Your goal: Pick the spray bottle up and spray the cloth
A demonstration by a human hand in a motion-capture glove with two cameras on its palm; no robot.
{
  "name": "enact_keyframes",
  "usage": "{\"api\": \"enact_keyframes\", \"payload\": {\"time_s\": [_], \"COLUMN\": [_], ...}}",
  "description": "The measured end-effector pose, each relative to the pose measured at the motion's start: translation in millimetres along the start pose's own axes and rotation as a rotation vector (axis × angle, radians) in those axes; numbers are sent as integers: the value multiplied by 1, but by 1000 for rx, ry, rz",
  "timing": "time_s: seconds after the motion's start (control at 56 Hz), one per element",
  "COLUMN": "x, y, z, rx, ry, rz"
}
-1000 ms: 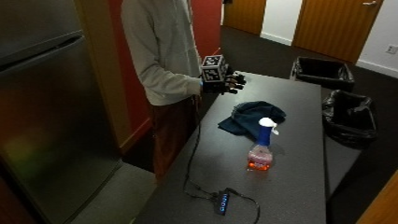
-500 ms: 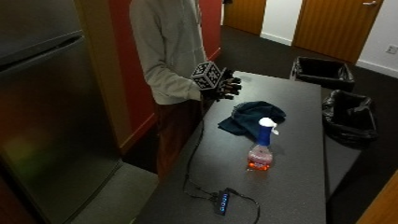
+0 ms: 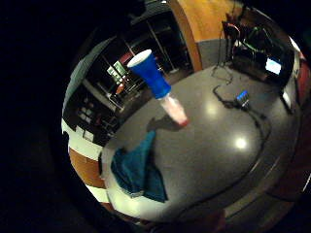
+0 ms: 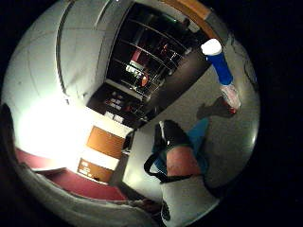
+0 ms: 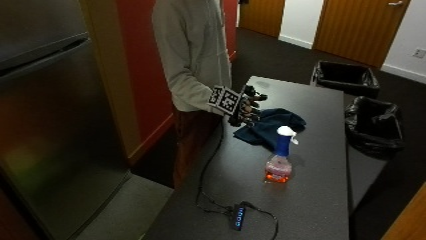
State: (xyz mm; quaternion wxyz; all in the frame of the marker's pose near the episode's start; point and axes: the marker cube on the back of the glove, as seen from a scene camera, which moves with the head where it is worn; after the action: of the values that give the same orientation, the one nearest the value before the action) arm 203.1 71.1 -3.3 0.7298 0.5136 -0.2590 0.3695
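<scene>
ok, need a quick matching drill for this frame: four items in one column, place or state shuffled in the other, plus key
Items
1. spray bottle
2. cloth
3. right hand
4. usb hub

Places or states
A. lies crumpled on the table, between the person and the bottle
B. hovers at the cloth's edge, holding nothing
C. stands upright mid-table, untouched
D. lies near the table's front end with its cable trailing off

Pairs: 1-C, 2-A, 3-B, 4-D
</scene>
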Motion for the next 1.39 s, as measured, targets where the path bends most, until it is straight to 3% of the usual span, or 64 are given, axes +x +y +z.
{"api": "enact_keyframes", "payload": {"time_s": [0.232,0.518,0.821,1.053,1.393], "x": [17,43,62,64,70], "y": [-13,-40,-72,-99,-132], "z": [31,72,106,116,136], "rx": [34,91,70,150,128], "ry": [-138,-238,-295,-358,-268], "rz": [201,324,371,419,402]}}
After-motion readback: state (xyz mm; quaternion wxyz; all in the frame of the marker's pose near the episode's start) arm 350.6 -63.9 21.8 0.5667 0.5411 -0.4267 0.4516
